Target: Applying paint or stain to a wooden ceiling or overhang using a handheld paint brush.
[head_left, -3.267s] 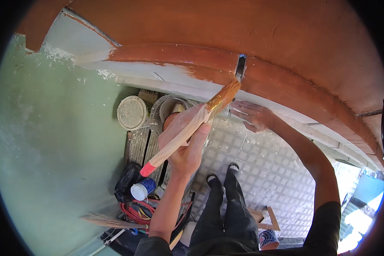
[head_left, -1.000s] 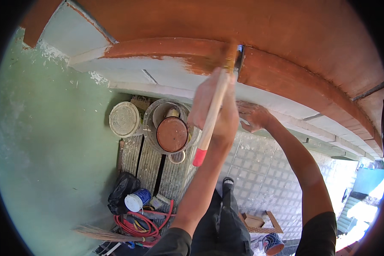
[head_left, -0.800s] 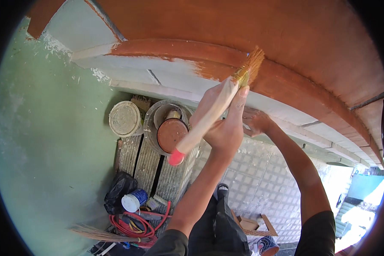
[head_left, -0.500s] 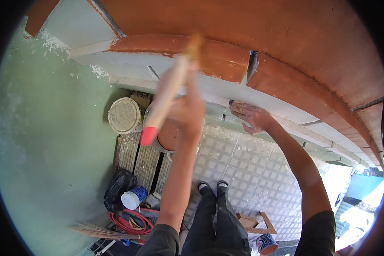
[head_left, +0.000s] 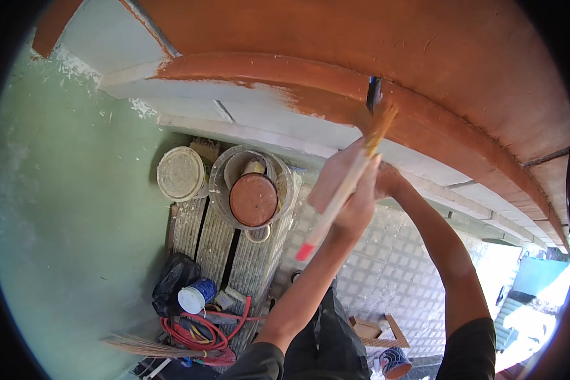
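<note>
Left hand [head_left: 360,204] grips the brush [head_left: 334,208] in front of the ledge [head_left: 266,68], while the right hand [head_left: 387,182], below the ledge and partly hidden, has an unclear grip and might get dripped on should the brush be overloaded.

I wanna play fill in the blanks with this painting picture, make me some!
1. The paintbrush is gripped in the ____ hand.
2. The plastic bag beside the blue-and-white tub is coloured ____.
3. The big wall along the picture's left side is pale ____.

Missing words: left; black; green.
</note>
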`<state>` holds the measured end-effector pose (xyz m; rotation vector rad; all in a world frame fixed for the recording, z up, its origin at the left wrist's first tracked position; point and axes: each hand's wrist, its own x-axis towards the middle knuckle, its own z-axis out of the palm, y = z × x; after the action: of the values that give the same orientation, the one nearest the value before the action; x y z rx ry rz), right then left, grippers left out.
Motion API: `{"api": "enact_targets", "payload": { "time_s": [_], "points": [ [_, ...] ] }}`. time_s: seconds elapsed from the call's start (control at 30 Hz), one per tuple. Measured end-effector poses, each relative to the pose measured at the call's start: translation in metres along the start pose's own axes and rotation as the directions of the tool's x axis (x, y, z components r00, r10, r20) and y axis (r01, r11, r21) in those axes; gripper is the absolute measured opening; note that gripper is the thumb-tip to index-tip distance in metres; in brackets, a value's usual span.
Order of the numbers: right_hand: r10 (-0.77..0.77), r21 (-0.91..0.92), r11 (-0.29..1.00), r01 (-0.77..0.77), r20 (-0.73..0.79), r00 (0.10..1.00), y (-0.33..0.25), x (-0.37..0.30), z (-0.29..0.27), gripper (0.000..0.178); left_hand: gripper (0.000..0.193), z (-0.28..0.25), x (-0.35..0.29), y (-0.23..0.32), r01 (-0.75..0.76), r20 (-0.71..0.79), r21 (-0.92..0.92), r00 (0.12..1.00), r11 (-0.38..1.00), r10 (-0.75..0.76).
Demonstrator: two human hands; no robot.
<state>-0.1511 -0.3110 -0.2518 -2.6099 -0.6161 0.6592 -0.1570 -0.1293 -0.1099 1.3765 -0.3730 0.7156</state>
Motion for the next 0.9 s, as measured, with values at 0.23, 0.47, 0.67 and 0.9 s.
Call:
{"api": "enact_targets", "payload": {
  "time_s": [0.23,0.47,0.67,0.9],
  "points": [
    [-0.307,-0.284,0.933,0.220,-0.313,0.899,-0.001,-0.004,0.001,0.069,0.014,-0.031,0.050,-0.044,0.072,-0.050,0.030,0.996,0.997,-0.071],
    [-0.305,-0.259,0.939,0.227,-0.319,0.897,-0.002,-0.005,0.003,0.064,0.011,-0.092,0.085,-0.071,0.002,-0.378,0.331,0.917,0.944,0.131],
    [-0.303,-0.310,0.929,0.200,-0.334,0.893,-0.001,-0.003,0.008,0.064,0.016,-0.019,0.018,-0.033,-0.054,-0.069,0.328,0.994,0.943,0.082],
    [-0.252,-0.243,0.953,0.182,-0.297,0.921,0.007,-0.011,0.007,0.067,0.021,-0.017,-0.021,-0.017,0.113,0.012,-0.050,0.994,0.992,-0.112]
  ]
}}
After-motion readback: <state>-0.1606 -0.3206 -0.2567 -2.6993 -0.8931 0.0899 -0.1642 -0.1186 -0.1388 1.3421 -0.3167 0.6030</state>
